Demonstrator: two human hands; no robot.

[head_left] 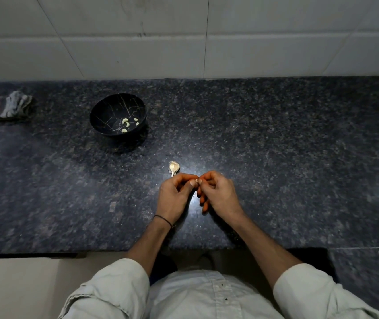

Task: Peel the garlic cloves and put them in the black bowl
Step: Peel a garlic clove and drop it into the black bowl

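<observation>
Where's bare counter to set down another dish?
Bare: the dark speckled granite counter right of the right hand, up to the white tiled wall, and the front-left stretch in front of the crumpled grey cloth and round black bowl. Crowded: the middle, where the left hand and right hand pinch a garlic clove beside the papery garlic bulb.

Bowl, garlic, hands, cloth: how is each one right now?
Bowl: upright, partly filled.
Peeled cloves: lying in the bowl.
Garlic bulb: lying on the counter, skin on.
Left hand: pinching a clove.
Right hand: pinching the same clove.
Cloth: crumpled on the counter.
</observation>
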